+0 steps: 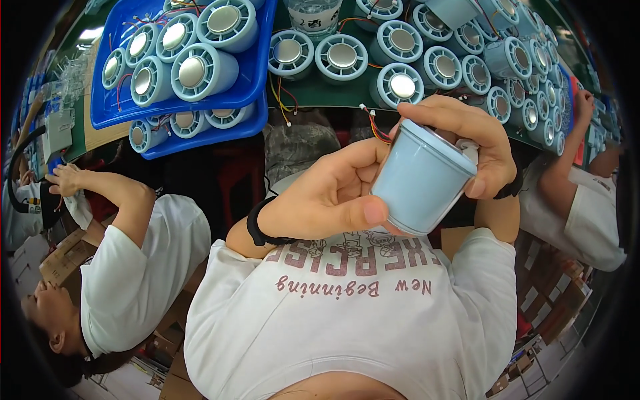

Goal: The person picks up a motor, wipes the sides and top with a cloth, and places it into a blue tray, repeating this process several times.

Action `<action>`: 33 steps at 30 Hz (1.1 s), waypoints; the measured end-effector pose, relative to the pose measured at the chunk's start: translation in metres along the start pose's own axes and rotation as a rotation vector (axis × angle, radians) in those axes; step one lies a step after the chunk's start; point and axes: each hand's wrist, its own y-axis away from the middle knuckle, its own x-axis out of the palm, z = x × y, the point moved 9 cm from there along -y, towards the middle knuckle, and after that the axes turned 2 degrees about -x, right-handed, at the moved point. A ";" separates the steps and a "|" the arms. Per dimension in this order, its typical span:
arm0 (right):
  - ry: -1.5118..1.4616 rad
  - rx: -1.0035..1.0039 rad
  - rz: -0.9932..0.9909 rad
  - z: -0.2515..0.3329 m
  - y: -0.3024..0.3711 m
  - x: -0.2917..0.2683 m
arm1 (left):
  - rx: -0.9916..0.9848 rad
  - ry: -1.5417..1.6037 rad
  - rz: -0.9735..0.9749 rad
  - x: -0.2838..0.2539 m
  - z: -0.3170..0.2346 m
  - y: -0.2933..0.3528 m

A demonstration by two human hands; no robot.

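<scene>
Both of my hands hold a light blue cup-shaped housing [425,181], tilted in front of my chest. My left hand [333,193] is closed around its left side and lower end, the thumb pressed on the wall. My right hand [477,137] curls over the rim end from the right. A bit of white material [469,151], perhaps cloth, shows between the right fingers and the housing. Thin red, yellow and black wires [379,128] with a white connector stick out beside the housing near my left fingers. The far face of the housing is hidden.
A blue tray [251,80] of similar housings rests on another blue tray at the far left. Many more housings with round metal discs [401,85] crowd the green table, alongside a clear container [313,19]. Co-workers sit close on the left [143,247] and right [567,207].
</scene>
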 end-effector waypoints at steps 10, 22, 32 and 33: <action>0.119 -0.039 0.017 0.004 -0.011 0.005 | -0.008 -0.051 -0.055 -0.013 -0.001 0.009; 0.671 0.059 -0.210 0.001 -0.015 0.002 | 0.294 -0.814 -0.606 -0.084 -0.020 0.025; 0.820 -0.014 -0.378 0.012 -0.014 0.002 | 0.424 -0.910 -0.746 -0.089 -0.030 0.004; 0.859 -0.045 -0.371 0.012 -0.015 0.011 | 0.532 -0.924 -0.721 -0.090 -0.031 0.007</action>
